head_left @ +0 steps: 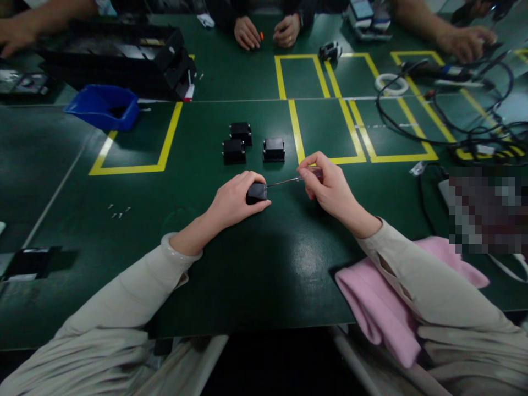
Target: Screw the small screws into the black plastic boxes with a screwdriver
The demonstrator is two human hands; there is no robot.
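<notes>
My left hand (237,199) is wrapped round a small black block (257,192) on the green table. In my right hand (325,184) is a screwdriver (284,181) with a clear, reddish handle, held in a pinch. Its thin shaft points left, and the tip meets the right side of the block. Beyond my hands stand three similar black blocks: one at the back (240,132), one in front of it (234,150) and one to the right (274,149). Several small screws (120,215) lie to the left of my left forearm.
A blue bin (105,107) sits by a black rack (119,58) at the back left. Pink cloth (383,297) lies under my right forearm. Cables (466,137) and a white ring (391,84) are at the right. Another person's hands (268,34) rest across the table (231,275).
</notes>
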